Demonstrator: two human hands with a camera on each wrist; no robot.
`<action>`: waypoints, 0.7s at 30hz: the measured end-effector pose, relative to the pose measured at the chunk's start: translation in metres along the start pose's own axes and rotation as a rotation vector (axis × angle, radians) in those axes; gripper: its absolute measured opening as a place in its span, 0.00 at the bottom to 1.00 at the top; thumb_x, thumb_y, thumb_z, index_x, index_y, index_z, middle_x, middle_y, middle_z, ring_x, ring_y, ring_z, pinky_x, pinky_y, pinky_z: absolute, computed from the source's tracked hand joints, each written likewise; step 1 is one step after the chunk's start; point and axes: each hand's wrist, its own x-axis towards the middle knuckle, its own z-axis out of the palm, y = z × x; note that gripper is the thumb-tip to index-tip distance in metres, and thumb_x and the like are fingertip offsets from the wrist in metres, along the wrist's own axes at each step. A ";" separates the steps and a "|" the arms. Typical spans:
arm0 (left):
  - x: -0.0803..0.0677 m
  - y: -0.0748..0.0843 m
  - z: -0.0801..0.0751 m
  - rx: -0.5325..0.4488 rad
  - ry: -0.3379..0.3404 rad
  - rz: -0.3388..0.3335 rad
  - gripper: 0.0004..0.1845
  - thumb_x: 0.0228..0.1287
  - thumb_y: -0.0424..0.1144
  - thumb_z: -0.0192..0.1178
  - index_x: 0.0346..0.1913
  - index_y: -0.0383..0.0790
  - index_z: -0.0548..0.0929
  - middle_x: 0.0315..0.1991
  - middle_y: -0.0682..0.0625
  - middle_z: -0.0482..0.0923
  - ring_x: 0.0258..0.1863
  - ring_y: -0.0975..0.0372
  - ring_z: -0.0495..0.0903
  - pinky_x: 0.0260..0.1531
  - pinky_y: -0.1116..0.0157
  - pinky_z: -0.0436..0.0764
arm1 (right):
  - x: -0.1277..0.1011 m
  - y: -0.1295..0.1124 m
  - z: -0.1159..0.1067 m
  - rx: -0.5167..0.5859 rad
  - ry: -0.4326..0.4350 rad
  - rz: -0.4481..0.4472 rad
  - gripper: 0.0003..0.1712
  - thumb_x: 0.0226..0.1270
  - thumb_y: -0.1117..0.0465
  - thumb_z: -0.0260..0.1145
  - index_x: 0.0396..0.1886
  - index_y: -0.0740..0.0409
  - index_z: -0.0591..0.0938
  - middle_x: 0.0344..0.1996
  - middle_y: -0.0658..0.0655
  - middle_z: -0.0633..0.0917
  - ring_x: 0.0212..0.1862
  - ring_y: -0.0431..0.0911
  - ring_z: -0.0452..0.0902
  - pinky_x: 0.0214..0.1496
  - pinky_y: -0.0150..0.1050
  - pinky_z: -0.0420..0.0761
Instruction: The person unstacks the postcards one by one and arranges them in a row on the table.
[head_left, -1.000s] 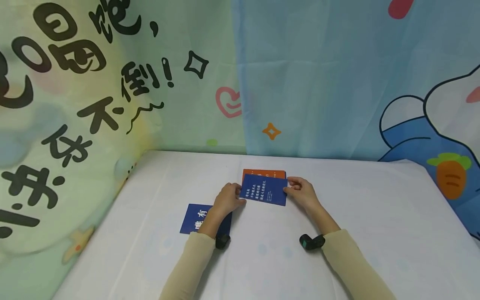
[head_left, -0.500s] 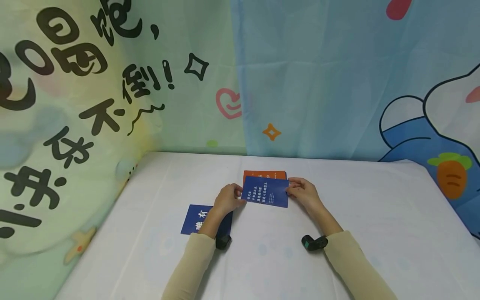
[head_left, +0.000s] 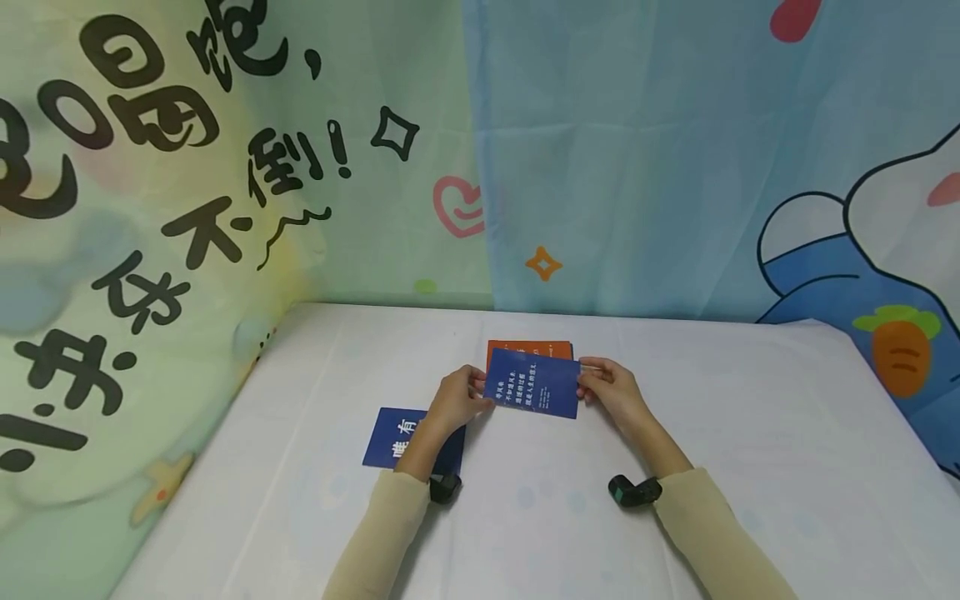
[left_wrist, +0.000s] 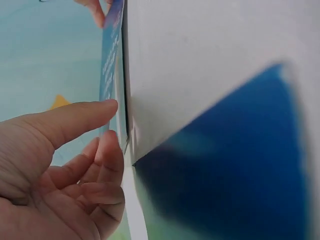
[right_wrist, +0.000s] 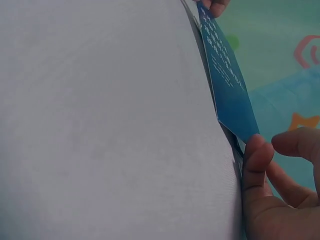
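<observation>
Head view: at frame centre a blue card [head_left: 532, 384] lies long axis left-right between the left hand [head_left: 452, 400] and right hand [head_left: 611, 390], each pinching one short edge, above an orange card [head_left: 527, 347] on the white surface [head_left: 750, 450]. A second blue card [head_left: 393, 437] lies lower left.

Left wrist view: thumb and fingers [left_wrist: 102, 150] close on the card's [left_wrist: 111, 70] edge.

Right wrist view: fingertips [right_wrist: 256, 150] touch the card's [right_wrist: 227, 82] corner, tilted off the surface.
</observation>
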 end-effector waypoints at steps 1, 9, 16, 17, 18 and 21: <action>-0.002 0.000 0.000 -0.002 -0.002 0.001 0.20 0.55 0.29 0.69 0.51 0.29 0.77 0.38 0.45 0.78 0.35 0.58 0.75 0.32 0.67 0.78 | -0.001 0.000 0.000 -0.004 -0.006 -0.003 0.26 0.70 0.68 0.58 0.66 0.73 0.67 0.30 0.52 0.80 0.27 0.37 0.77 0.31 0.29 0.77; -0.015 -0.001 -0.005 -0.005 -0.008 0.032 0.22 0.56 0.30 0.70 0.53 0.31 0.77 0.39 0.46 0.77 0.33 0.61 0.74 0.29 0.69 0.76 | -0.013 0.000 -0.002 -0.023 -0.035 0.008 0.26 0.71 0.67 0.57 0.65 0.71 0.68 0.29 0.53 0.81 0.25 0.39 0.76 0.31 0.30 0.77; -0.023 -0.002 -0.005 -0.024 -0.024 0.038 0.26 0.55 0.29 0.70 0.58 0.32 0.76 0.37 0.48 0.75 0.30 0.61 0.74 0.27 0.68 0.77 | -0.023 -0.005 -0.003 -0.077 -0.042 0.026 0.26 0.69 0.67 0.56 0.66 0.70 0.68 0.31 0.55 0.81 0.26 0.39 0.76 0.30 0.31 0.78; -0.025 -0.001 -0.006 -0.025 -0.027 0.037 0.26 0.55 0.29 0.70 0.58 0.33 0.76 0.37 0.48 0.75 0.30 0.61 0.74 0.27 0.68 0.77 | -0.024 -0.005 -0.002 -0.094 -0.040 0.023 0.26 0.69 0.67 0.56 0.65 0.71 0.68 0.32 0.56 0.81 0.27 0.39 0.76 0.30 0.31 0.78; -0.026 -0.001 -0.006 -0.023 -0.029 0.040 0.26 0.55 0.29 0.70 0.58 0.33 0.76 0.37 0.48 0.75 0.30 0.61 0.74 0.27 0.68 0.78 | -0.026 -0.006 -0.002 -0.112 -0.039 0.020 0.26 0.69 0.67 0.56 0.65 0.71 0.68 0.32 0.56 0.82 0.27 0.39 0.76 0.31 0.31 0.79; -0.033 -0.001 -0.008 -0.024 -0.043 0.051 0.25 0.55 0.29 0.70 0.57 0.32 0.76 0.37 0.48 0.76 0.30 0.60 0.75 0.27 0.68 0.78 | -0.031 -0.008 -0.001 -0.160 -0.037 0.016 0.25 0.69 0.67 0.56 0.63 0.71 0.70 0.31 0.56 0.82 0.27 0.40 0.76 0.32 0.31 0.79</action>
